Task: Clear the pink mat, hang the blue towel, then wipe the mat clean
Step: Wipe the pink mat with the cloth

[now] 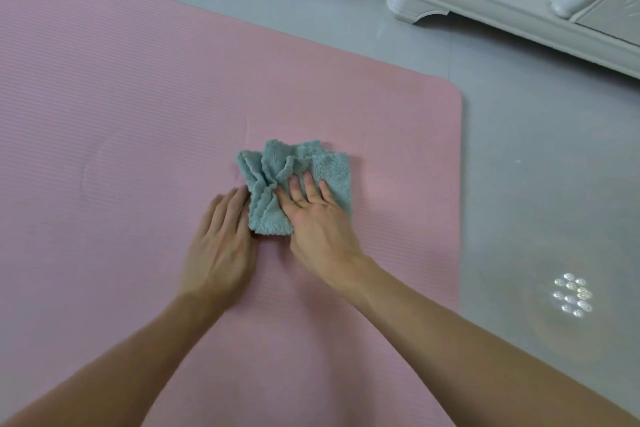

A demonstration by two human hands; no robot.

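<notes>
Pressing down on the bunched teal cloth [266,166] with the right hand [311,218], fingers spread flat; left hand [221,246] lies straight-fingered just beside it on the pink mat [121,97].

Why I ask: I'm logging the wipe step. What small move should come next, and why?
Probably sweep the cloth sideways across the mat with the right hand: its straight fingers press flat on the bunched cloth, the left hand touches its left edge, and the mat stretches wide leftward.
</notes>
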